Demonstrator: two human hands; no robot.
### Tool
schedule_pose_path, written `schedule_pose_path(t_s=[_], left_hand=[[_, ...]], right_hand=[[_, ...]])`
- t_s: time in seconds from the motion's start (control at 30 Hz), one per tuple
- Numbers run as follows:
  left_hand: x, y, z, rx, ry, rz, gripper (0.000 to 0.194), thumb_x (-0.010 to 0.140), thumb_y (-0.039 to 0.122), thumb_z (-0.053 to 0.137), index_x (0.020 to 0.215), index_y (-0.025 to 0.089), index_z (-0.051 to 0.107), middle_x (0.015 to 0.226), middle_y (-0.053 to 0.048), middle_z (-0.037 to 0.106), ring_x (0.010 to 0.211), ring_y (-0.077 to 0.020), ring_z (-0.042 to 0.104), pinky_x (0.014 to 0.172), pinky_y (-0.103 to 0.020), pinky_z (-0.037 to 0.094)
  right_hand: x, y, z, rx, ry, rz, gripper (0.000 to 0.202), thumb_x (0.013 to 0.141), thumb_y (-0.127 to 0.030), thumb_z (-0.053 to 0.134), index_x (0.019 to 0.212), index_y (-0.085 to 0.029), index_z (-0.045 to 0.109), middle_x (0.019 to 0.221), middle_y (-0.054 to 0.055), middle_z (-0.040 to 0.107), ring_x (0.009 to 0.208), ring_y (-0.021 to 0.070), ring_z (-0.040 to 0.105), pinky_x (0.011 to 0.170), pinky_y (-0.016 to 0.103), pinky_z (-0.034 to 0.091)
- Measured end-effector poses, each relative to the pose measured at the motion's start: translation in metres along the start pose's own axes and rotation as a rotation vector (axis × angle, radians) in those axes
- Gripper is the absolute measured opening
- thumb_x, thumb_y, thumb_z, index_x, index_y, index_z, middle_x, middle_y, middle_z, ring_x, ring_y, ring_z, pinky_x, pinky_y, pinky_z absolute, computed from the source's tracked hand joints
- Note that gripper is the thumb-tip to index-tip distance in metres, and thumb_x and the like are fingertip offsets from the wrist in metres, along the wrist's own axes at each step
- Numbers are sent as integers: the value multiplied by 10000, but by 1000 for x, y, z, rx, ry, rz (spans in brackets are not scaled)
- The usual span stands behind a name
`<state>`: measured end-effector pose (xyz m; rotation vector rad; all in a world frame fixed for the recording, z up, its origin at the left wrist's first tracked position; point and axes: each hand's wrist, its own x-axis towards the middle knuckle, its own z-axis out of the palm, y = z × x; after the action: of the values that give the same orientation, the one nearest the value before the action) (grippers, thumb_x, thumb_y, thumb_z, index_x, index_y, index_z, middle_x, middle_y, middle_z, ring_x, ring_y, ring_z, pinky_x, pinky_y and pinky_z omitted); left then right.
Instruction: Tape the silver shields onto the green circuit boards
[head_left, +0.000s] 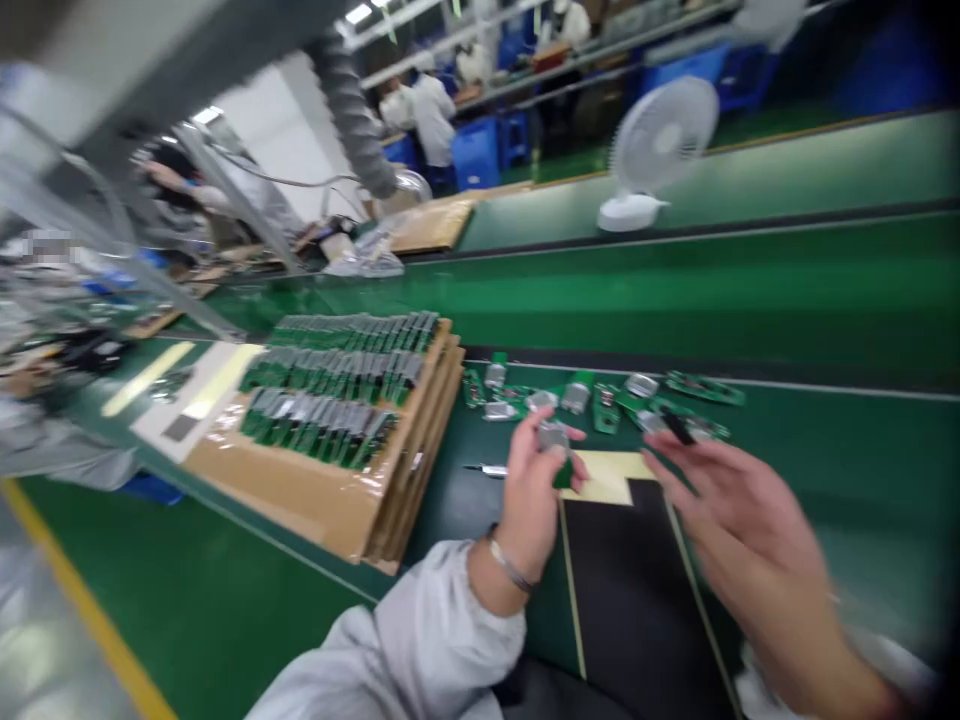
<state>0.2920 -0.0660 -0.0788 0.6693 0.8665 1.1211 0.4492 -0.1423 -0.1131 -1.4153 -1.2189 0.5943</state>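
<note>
My left hand (531,492) is closed around a small green circuit board with a silver metal part (553,438), held above the table's middle. To its right, my right hand (742,520) has a small black object (677,428) between its thumb and fingers; what the object is cannot be made out. Just beyond both hands, several loose green boards with silver parts (577,392) lie scattered on the green table. A black mat (637,600) with yellow tape (607,478) lies below and between the hands. Next to my left hand is a thin pen-like tool (487,469).
Stacked cardboard trays (300,500) at the left carry rows of green boards (330,375). Behind the table runs a green conveyor belt (675,300), with a white fan (660,140) beyond it. People in white work in the background.
</note>
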Motion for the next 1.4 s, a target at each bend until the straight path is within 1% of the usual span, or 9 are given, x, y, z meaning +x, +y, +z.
schedule_pose_path(t_s=[0.07,0.17,0.37,0.57,0.73,0.93,1.0,1.17,1.4], left_hand=[[1,3,1,-74,-30,-96,414,903,189,580,1315,155,571,1063,-93,721,676,-106,625,624,-240,456],[1,6,1,-166,-82,-199,373,948,177,599,1320,165,607,1061,-99,734,762,-123,670,669,-236,493],[-1,5,-2,-230,-179,-301,388,937,179,684,1320,217,631,1086,-77,766,1086,-228,746,937,-338,581],[-3,-6,-5,-74,-209,-393,484,874,276,790,1338,286,652,1083,-41,786,898,-144,758,764,-233,616],[-5,-8,-5,41,-175,-353,418,883,267,763,1296,248,699,1042,-49,793,928,-151,753,752,-209,613],[-4,-6,-4,6,-223,-370,491,832,142,745,1313,217,680,1113,-67,800,913,-183,789,773,-224,617],[-3,-6,-4,32,-231,-366,507,824,139,746,1320,219,675,1117,-68,800,921,-188,791,790,-233,619],[-6,-8,-6,119,-269,-338,450,832,176,754,1273,255,711,1119,-47,800,940,-176,778,770,-223,612],[-6,-10,-6,181,-274,-287,398,825,195,753,1215,278,749,1021,-18,789,847,-128,721,723,-212,595]], right_hand=[[4,-2,0,344,45,49,301,949,-308,675,1240,-347,609,1220,92,662,1106,227,694,884,423,614],[9,-8,1,424,86,204,99,921,-314,740,1016,-298,719,966,19,668,664,103,588,599,236,516],[11,-25,-1,540,-10,355,141,866,-338,786,826,-228,706,660,-47,528,537,74,396,499,210,350],[13,-35,2,351,-142,373,147,833,-291,753,773,-196,659,731,-4,629,635,111,541,584,239,443],[11,-39,1,137,-88,308,120,838,-253,701,751,-192,645,649,-36,547,570,96,472,524,231,390],[12,-35,-2,163,104,269,47,845,-190,694,847,-225,663,727,-32,613,620,105,526,560,239,457],[12,-32,-1,175,142,230,144,815,-151,714,915,-240,663,797,-27,636,678,119,566,572,246,478],[10,-24,2,147,74,85,297,796,-79,718,1020,-264,655,1043,5,707,907,174,684,669,297,531],[9,-24,3,135,23,40,285,820,-61,717,1020,-252,648,983,-4,703,933,180,727,669,279,560]])
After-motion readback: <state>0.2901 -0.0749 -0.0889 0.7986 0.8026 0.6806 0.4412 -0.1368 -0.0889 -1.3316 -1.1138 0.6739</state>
